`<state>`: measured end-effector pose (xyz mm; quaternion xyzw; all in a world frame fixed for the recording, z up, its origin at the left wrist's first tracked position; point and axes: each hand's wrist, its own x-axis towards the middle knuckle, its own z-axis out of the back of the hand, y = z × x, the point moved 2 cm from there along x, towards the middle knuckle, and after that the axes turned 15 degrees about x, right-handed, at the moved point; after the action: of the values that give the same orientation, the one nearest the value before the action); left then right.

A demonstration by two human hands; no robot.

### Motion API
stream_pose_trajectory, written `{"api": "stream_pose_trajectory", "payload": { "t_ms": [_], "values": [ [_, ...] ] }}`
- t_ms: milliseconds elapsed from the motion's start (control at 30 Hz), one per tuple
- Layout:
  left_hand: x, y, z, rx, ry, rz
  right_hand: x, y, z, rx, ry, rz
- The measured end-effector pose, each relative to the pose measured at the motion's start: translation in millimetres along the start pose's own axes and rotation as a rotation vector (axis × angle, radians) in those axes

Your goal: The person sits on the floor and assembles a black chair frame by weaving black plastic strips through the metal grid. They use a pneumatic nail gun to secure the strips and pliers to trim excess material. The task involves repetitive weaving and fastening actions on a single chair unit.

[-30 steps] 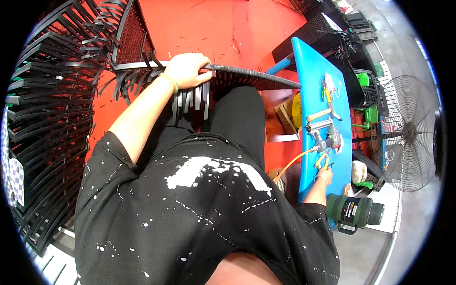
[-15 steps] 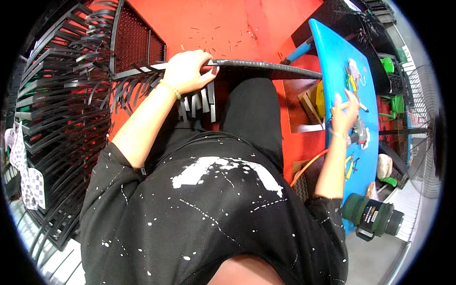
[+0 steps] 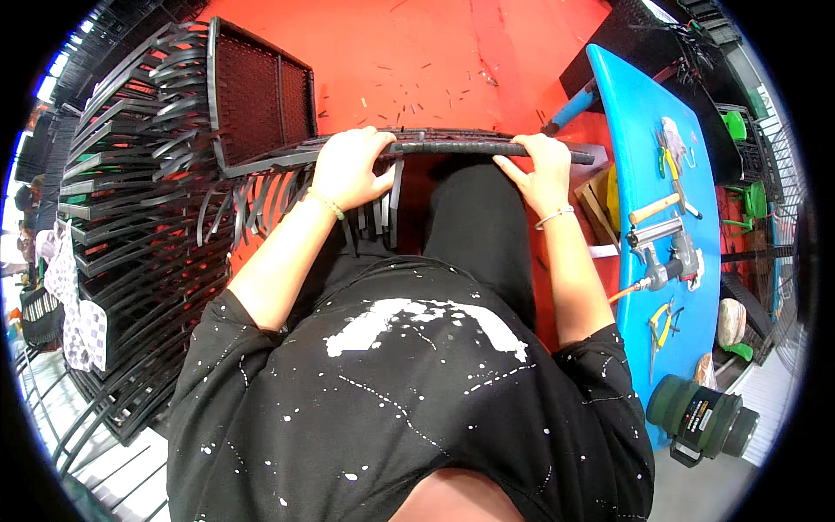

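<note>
A black woven wicker frame (image 3: 452, 150) lies across my thighs, its front bar wrapped in dark strip. My left hand (image 3: 352, 170) is closed over the bar left of the middle, fingers over the far side and thumb on the near side. Farther right, my right hand (image 3: 541, 178) holds the same bar, thumb toward me, near its right end. Loose flat black strips (image 3: 261, 204) hang below the frame beside my left forearm. A woven panel (image 3: 261, 91) stands up at the frame's left end. My legs and hands partly hide the underside.
To my right, a blue table (image 3: 639, 130) bears a wooden-handled hammer (image 3: 654, 209), an air stapler (image 3: 670, 265), yellow-handled pliers (image 3: 665, 329) and a dark green cylinder (image 3: 696, 416). Stacked black frames (image 3: 130, 244) with dangling strips crowd my left. Scraps lie on the red floor (image 3: 417, 52).
My right hand has come from over the blue table onto the wrapped bar. My left hand stays on the bar. The hammer now lies uncovered on the table.
</note>
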<state>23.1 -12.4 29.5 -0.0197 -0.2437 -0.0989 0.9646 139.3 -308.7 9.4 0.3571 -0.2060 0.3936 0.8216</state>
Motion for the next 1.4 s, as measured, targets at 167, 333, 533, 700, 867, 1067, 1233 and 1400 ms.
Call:
{"api": "stream_pose_trajectory", "payload": {
  "t_ms": [167, 333, 533, 700, 867, 1067, 1233, 1400],
  "values": [
    [4, 23, -19, -0.061, 0.070, 0.042, 7, -3, -15, -0.023, 0.001, -0.010],
    [7, 25, -24, -0.039, 0.104, 0.032, 12, -12, -17, -0.020, 0.029, -0.032],
    [1, 25, -14, -0.159, 0.119, -0.032, 15, -9, -13, 0.042, 0.031, -0.006],
    [1, 21, -4, -0.228, -0.036, -0.189, 25, -6, -13, 0.020, 0.100, -0.003],
    [3, 12, -9, -0.403, -0.029, -0.226, 35, 6, -21, 0.154, 0.265, -0.114],
    [0, 4, -16, -0.597, 0.049, -0.023, 69, 43, -57, 0.310, 0.422, -0.090],
    [11, -14, -21, -0.862, 0.126, 0.244, 68, 52, -101, 0.179, 0.527, -0.045],
    [21, -30, -29, -1.054, 0.059, 0.597, 63, 50, -122, 0.012, 0.464, -0.042]
  ]
}}
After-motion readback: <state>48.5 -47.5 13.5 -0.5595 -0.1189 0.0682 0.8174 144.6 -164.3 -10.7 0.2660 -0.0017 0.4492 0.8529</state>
